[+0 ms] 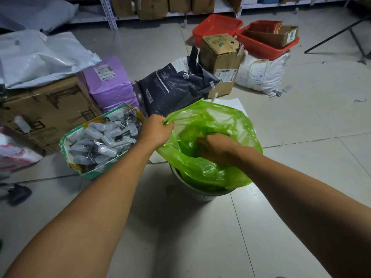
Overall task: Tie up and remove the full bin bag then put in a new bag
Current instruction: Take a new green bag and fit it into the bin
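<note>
Green bin bag [210, 125] sits half inside the white bin [200, 194] on the floor; left hand [155, 130] fingers pinch its rim, right hand [215, 146] sits inside, fingers hidden. Looks thin, floppy, probably slippery, so grabbing the rim seems best.

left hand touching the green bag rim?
Touching. The head view shows the left hand pinching the upper edge of the green bag, the plastic bunched at its fingertips, no gap visible.
</note>
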Demonstrator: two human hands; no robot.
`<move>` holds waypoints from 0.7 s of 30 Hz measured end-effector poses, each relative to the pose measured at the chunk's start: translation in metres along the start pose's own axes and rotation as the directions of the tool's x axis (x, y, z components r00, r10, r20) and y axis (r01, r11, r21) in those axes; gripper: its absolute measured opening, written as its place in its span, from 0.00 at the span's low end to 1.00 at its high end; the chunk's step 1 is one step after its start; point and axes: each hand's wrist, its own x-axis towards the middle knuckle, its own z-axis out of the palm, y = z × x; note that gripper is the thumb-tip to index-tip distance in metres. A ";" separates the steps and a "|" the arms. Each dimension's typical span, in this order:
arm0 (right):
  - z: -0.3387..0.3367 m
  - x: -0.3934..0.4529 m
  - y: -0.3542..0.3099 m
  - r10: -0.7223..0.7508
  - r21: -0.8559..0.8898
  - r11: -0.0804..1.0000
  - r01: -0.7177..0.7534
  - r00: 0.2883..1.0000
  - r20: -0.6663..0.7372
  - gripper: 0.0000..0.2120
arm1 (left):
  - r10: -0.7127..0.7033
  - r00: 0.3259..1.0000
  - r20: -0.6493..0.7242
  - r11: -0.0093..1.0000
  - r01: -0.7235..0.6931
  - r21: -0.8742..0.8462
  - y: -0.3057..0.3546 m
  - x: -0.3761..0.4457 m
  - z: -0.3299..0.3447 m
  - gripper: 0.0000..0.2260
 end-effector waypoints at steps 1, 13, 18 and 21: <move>0.002 0.002 0.001 0.001 -0.032 0.999 -0.004 0.998 -0.066 0.15 | 0.000 1.000 0.001 1.000 0.000 -0.001 -0.001 0.001 0.000 0.19; 0.008 0.037 0.005 -0.059 -0.209 0.978 -0.022 0.926 -0.373 0.24 | 0.009 1.000 0.010 1.000 -0.009 0.020 -0.010 0.010 0.007 0.16; 0.013 0.049 0.008 -0.087 -0.212 0.977 -0.012 0.889 -0.450 0.16 | 0.011 1.000 0.013 0.999 -0.011 0.030 -0.015 0.014 0.011 0.17; 0.013 0.053 0.012 -0.092 -0.201 0.980 -0.010 0.866 -0.492 0.09 | 0.014 1.000 0.021 1.000 -0.014 0.021 -0.017 0.015 0.013 0.16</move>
